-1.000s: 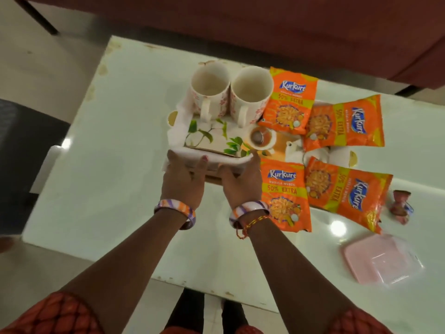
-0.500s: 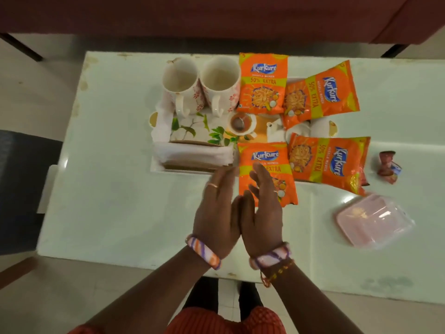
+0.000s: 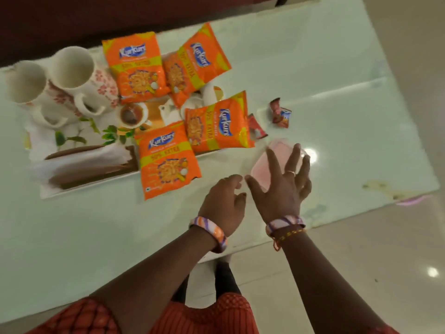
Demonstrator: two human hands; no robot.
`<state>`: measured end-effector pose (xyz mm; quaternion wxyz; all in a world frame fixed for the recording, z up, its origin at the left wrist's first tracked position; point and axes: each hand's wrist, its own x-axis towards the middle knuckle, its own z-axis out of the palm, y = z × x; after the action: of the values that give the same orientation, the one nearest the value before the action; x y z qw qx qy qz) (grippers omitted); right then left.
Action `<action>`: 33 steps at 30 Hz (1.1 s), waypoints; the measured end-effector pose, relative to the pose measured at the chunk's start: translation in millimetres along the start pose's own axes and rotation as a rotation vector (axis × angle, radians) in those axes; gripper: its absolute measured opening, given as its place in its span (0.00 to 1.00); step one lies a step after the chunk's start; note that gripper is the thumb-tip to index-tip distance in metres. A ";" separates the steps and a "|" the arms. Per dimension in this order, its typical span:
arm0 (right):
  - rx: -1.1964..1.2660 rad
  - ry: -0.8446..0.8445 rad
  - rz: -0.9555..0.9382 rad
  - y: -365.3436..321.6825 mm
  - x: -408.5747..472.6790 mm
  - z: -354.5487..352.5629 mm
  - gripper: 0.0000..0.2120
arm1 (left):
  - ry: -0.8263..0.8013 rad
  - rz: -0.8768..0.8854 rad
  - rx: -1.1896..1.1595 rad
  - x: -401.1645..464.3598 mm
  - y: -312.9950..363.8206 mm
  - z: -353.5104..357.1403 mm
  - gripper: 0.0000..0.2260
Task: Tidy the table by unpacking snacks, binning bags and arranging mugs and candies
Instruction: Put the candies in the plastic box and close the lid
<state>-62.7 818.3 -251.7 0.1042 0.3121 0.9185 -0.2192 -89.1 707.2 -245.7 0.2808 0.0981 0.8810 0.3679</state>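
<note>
Several orange snack bags (image 3: 168, 160) lie on and beside a printed tray (image 3: 60, 186) at the table's left. Two white floral mugs (image 3: 79, 75) stand at the tray's far left end. Two red wrapped candies (image 3: 280, 114) lie right of the bags. A pink lidded plastic box (image 3: 277, 153) sits near the front edge. My right hand (image 3: 281, 186) is spread over the box, fingers apart, mostly covering it. My left hand (image 3: 224, 203) hovers just left of it, fingers loosely curled, holding nothing.
A folded white cloth (image 3: 79, 162) lies on the tray's near end. The pale glass table (image 3: 337, 68) ends close in front of me, with floor tiles to the right. A dark red sofa (image 3: 72, 18) runs behind the table.
Both hands left the tray's near edge, came together in front of me, then moved right to the pink box. My view swung right and tilted.
</note>
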 end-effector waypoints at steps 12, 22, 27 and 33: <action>1.292 0.205 0.218 22.8 -8.0 -27.2 0.12 | -0.089 -0.450 -0.740 6.7 21.9 2.9 0.14; 2.374 -0.331 0.625 25.7 -31.1 -14.5 0.20 | -0.371 -0.368 -1.375 20.9 20.9 25.2 0.34; 2.203 -0.320 0.685 28.9 -25.7 -8.8 0.15 | -0.331 -0.372 -1.483 24.4 6.2 24.2 0.32; 1.682 -0.099 0.607 38.5 -26.3 -17.2 0.13 | -0.464 -0.341 -1.594 23.9 -3.1 14.9 0.35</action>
<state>-19.2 839.7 -240.8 -0.0660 0.5051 0.3265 -0.7962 -100.3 722.9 -266.5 0.4913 -0.1904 0.2809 0.8022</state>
